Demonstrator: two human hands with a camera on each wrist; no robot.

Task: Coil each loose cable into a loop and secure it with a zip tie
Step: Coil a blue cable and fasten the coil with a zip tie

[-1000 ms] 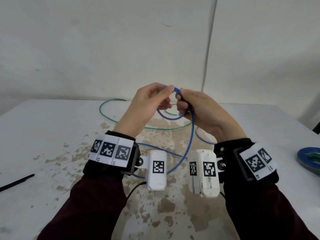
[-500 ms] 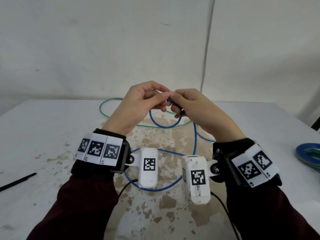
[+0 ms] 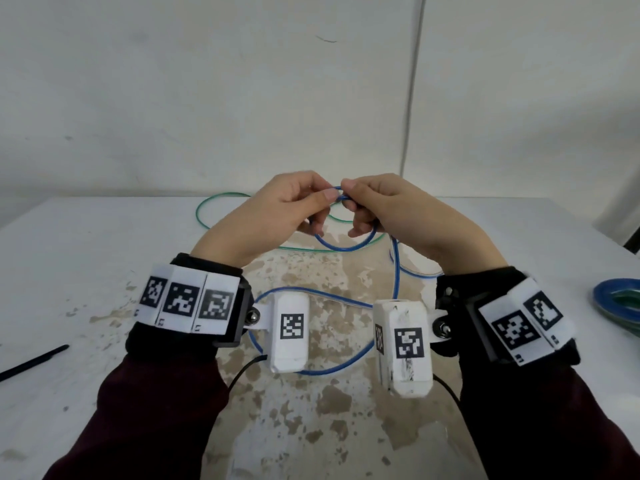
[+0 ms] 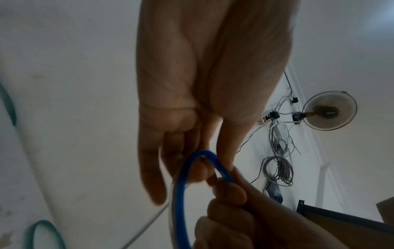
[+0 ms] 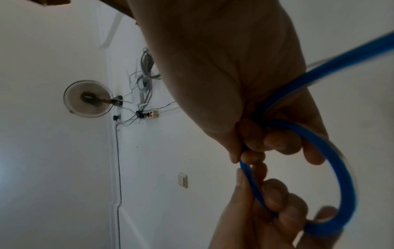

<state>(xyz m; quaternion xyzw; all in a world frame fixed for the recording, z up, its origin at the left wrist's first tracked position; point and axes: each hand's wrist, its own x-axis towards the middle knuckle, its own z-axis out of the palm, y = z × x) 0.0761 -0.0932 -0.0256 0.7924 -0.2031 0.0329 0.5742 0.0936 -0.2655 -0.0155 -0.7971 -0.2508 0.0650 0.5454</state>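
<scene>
A thin blue cable (image 3: 346, 245) hangs in a small loop between my two hands, held above the white table (image 3: 86, 258). My left hand (image 3: 294, 209) pinches the top of that loop between thumb and forefinger. My right hand (image 3: 374, 206) grips the same spot from the other side, fingers curled round the cable (image 5: 332, 151). The left wrist view shows the blue loop (image 4: 181, 193) passing between both sets of fingertips. The rest of the blue cable (image 3: 329, 370) trails down onto the table below my wrists. A green cable (image 3: 207, 206) lies loose behind my hands.
A black zip tie (image 3: 34, 362) lies near the table's left edge. At the right edge sits a finished coil of blue and green cable (image 3: 620, 303). A white wall rises just behind the table. The tabletop's middle is worn and stained brown.
Both hands have stayed together on the blue cable while the loop between them has been re-formed. More blue cable now lies on the table under my wrists.
</scene>
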